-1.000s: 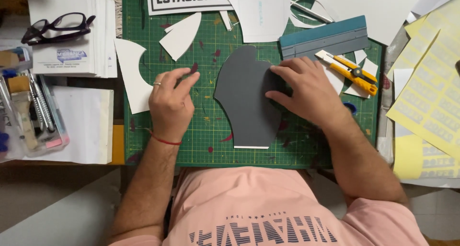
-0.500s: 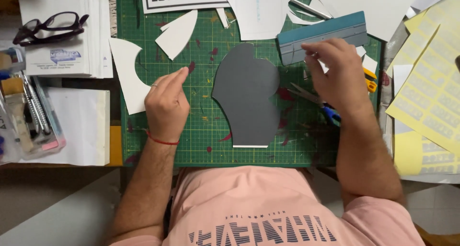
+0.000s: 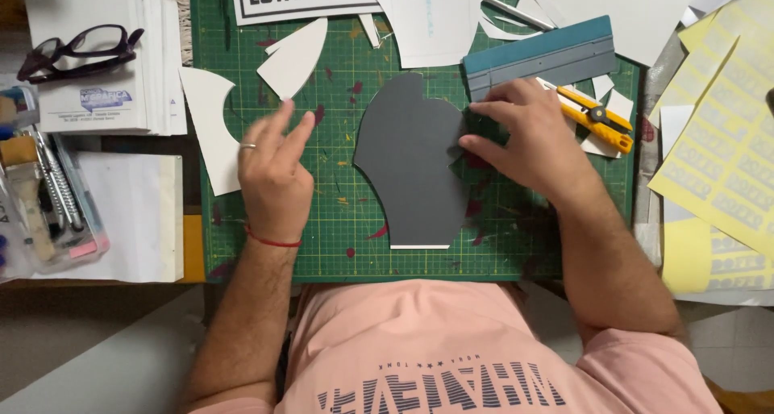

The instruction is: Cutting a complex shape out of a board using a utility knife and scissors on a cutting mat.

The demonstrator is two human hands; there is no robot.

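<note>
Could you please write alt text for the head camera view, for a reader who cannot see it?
A person's right hand touches the right edge of a dark grey cut-out shape on a green cutting mat, just below a teal squeegee. The left hand hovers open over the mat. A yellow utility knife, paper scraps and glasses lie around.

Cut-out sheet [image 3: 415, 164] on the cutting mat [image 3: 339, 237], squeegee [image 3: 538, 55] behind, knife [image 3: 595, 117] right (spectacles [image 3: 76, 51] far left).
</note>
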